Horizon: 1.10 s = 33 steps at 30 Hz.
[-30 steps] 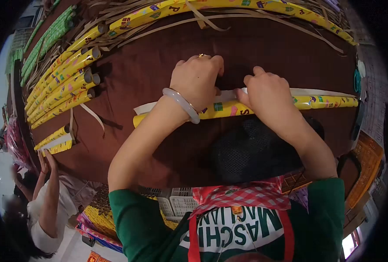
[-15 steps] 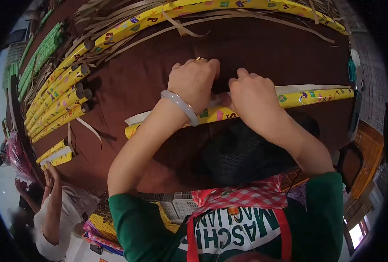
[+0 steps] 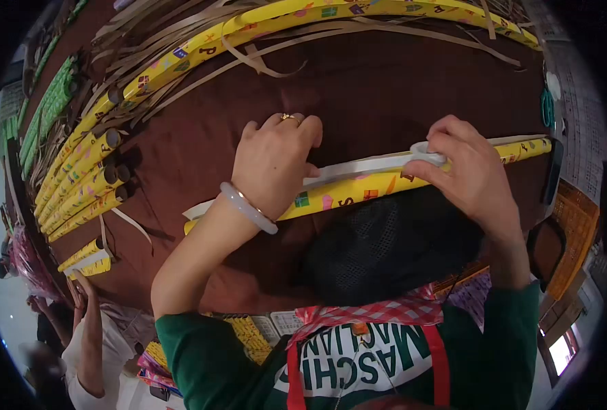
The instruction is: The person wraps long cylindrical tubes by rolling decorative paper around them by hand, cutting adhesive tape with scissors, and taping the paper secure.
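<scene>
A long yellow printed roll (image 3: 344, 196) lies across the brown cloth, its pale paper edge along the far side. My right hand (image 3: 464, 164) is closed on a small roll of white tape (image 3: 428, 154) above it. From the tape a white strip (image 3: 371, 164) runs left along the yellow roll to my left hand (image 3: 276, 160). The left hand's fingers are curled at the strip's left end, thumb and fingertips pressed near the roll, with a bangle on the wrist. Just in front of the roll lies a black mesh item (image 3: 385, 246).
Several yellow tubes (image 3: 88, 184) and green tubes (image 3: 50, 113) are stacked at the left. Brown paper strips (image 3: 358, 25) and another long yellow roll (image 3: 283, 14) cross the far side. At the lower left, a co-worker's hands (image 3: 83, 290) touch a short yellow piece (image 3: 85, 260).
My right hand has moved right with the tape roll, drawing out a white strip. My left hand has shifted slightly left and nearer. The whole view has shifted a little.
</scene>
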Motion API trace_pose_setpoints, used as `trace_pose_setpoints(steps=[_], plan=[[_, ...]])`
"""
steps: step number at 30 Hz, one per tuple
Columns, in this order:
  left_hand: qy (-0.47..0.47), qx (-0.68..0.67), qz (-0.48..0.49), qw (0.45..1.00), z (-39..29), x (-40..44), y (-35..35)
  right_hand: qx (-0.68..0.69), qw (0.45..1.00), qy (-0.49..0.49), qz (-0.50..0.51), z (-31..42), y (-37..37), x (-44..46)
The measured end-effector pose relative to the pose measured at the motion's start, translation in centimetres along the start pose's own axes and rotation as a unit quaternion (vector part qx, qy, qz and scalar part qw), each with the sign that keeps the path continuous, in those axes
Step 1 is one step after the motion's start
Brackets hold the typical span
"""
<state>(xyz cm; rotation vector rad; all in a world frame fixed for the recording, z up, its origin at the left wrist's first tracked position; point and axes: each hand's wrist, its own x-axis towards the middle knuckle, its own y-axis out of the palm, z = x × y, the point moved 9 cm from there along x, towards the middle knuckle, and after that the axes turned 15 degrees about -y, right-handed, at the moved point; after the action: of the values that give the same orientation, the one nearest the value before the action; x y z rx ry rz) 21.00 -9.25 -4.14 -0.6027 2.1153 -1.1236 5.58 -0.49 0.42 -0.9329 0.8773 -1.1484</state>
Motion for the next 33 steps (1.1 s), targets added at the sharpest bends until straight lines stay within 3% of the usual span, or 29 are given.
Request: trace_pose_setpoints(steps=[2,6,10,17,19,23,33], plan=[[0.006,-0.005,-0.008,1.0,-0.1,-0.1,-0.2,0.108,0.986,0.102,0.08,-3.1,0.7,-2.0],[0.012,-0.001,0.003,1.0,-0.1,-0.3,-0.1,0.133,0.988,0.076,-0.008,-6.8,-0.4,-4.5],[0.017,-0.006,-0.014,1.0,0.3,-0.8,0.1,0.219,0.964,0.15,0.011,-9.5,-0.1,-6.6],[0.077,0.012,-0.015,0.997,0.2,-0.8,0.1,0.215,0.958,0.189,-0.032,-10.6,1.0,-7.3],[0.21,0.084,0.001,0.974,-1.5,-1.7,0.5,0.171,0.962,0.204,-0.062,-10.8,0.8,-7.5],[0.3,0.153,-0.032,0.941,-3.1,-2.3,0.7,0.169,0.959,0.213,-0.082,-10.6,0.9,-7.4],[0.313,0.183,-0.01,0.932,-3.6,-1.9,1.2,0.139,0.962,0.215,-0.096,-10.3,0.8,-7.4]])
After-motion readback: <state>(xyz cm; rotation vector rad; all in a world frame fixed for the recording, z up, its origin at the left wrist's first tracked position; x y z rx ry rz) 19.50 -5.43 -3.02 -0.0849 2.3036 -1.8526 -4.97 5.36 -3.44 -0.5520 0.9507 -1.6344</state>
